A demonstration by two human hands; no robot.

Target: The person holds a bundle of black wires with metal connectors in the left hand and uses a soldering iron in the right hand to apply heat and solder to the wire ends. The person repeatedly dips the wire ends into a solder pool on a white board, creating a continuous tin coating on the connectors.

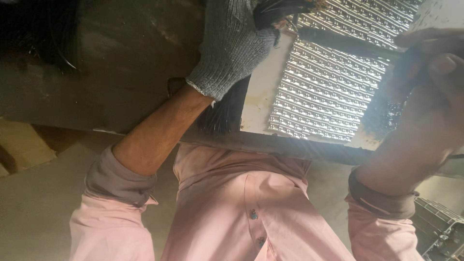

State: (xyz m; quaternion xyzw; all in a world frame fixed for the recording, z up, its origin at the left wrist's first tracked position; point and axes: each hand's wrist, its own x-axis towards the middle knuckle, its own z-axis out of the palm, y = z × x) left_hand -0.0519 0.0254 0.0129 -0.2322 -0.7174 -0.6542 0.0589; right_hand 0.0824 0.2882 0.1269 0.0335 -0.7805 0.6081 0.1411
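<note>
The left hand [232, 46], in a grey knitted glove, clenches a bundle of thin black strands [224, 111] beside a ribbed, shiny metal grid plate [328, 82]. The bare right hand [425, 96] grips a dark, grimy rod [348, 44], whose long axis slants across the plate from the gloved hand down toward the right hand.

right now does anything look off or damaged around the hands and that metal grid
One mismatch: the left hand wears a grey knit glove, while the right hand is bare and smeared dark, gripping a grimy dark rod. The pale frame around the ribbed metal grid is stained and rusty. Nothing looks spilled or broken.
</note>
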